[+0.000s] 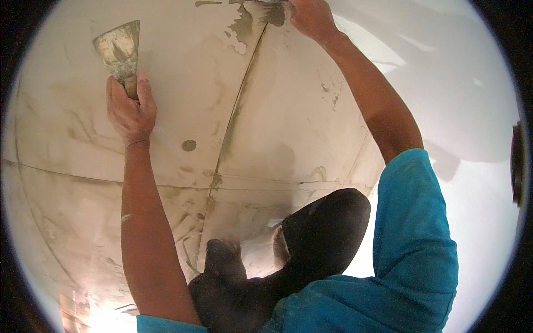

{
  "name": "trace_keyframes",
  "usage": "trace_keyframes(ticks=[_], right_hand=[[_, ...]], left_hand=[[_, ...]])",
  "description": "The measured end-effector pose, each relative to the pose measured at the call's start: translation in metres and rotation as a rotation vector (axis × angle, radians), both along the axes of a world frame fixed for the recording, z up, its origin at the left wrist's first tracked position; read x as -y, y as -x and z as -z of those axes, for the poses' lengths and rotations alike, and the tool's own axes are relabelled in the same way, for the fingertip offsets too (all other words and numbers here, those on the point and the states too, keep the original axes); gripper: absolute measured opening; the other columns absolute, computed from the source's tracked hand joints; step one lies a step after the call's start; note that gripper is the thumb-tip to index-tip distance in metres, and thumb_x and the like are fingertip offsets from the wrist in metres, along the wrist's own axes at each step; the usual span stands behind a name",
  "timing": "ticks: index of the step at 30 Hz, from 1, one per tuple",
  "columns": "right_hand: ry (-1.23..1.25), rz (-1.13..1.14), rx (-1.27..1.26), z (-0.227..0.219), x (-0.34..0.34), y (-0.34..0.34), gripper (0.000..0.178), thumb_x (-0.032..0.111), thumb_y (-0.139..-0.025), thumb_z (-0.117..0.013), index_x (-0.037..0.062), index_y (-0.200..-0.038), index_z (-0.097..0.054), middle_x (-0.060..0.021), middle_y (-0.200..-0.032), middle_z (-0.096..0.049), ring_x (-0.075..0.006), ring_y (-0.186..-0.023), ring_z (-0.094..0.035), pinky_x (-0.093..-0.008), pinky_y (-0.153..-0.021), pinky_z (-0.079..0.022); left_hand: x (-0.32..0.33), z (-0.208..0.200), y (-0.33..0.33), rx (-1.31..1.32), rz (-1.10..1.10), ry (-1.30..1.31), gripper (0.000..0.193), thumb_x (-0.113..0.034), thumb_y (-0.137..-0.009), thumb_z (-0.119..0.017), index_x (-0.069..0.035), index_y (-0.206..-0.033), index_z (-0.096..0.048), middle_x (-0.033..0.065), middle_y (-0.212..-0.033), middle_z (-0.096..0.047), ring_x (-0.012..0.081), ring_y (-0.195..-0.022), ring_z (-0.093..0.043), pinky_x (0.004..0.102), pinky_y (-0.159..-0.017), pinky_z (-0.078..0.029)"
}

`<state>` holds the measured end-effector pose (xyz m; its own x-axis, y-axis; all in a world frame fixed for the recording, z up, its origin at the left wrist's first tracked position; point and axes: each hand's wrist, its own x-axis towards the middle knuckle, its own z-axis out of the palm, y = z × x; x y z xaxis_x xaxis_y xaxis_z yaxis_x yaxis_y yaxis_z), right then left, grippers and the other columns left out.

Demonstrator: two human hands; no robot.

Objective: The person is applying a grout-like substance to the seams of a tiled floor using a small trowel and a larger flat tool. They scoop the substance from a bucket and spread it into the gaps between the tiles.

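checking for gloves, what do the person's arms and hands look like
The left hand and right hand are gloveless. Short blue sleeves leave the forearms bare. A thin dark line, perhaps a cord, crosses the left wrist; that forearm has a pale smear.

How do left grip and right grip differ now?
The left grip shows fully; the right grip is cut off above.
The left grip holds a scraper, blade up; the right grip's hold is unclear.
The right grip is beside the grey smear, the left grip farther off.
Both are bare hands.
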<state>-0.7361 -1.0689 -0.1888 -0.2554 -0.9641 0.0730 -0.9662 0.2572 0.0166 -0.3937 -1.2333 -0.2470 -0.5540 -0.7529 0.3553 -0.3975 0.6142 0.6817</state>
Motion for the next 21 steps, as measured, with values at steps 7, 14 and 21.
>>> trace_keyframes(ticks=[7,14,21], right_hand=[[-0.055,0.22,0.024,-0.007,-0.008,-0.05,0.032,0.017,-0.086,-0.054,0.0036,-0.114,-0.059,-0.0212,-0.097,-0.062,-0.037,-0.096,-0.057,-0.0476,-0.084,-0.046],[0.071,0.271,-0.005,0.001,-0.012,-0.035,0.037,0.02,-0.085,-0.055,0.0011,-0.116,-0.057,-0.0233,-0.084,-0.061,-0.0402,-0.084,-0.058,-0.0491,-0.075,-0.047],[0.123,0.255,-0.009,0.009,-0.053,-0.076,0.031,0.022,-0.081,-0.061,0.0104,-0.109,-0.065,-0.0159,-0.079,-0.061,-0.0342,-0.08,-0.058,-0.0429,-0.074,-0.048]], left_hand=[[0.002,-0.001,-0.005,0.035,-0.041,0.006,0.03,-0.027,-0.089,-0.059,0.002,-0.089,-0.05,0.0176,-0.08,-0.05,0.0381,-0.073,-0.052,0.0442,-0.065,-0.044],[0.004,-0.004,-0.002,-0.005,-0.014,0.016,0.03,-0.026,-0.089,-0.058,0.003,-0.09,-0.051,0.0177,-0.081,-0.051,0.0376,-0.073,-0.053,0.0447,-0.065,-0.044],[0.006,0.006,-0.006,0.099,0.007,0.036,0.036,-0.03,-0.092,-0.056,0.006,-0.096,-0.052,0.0218,-0.087,-0.054,0.0404,-0.079,-0.054,0.0451,-0.07,-0.045]])
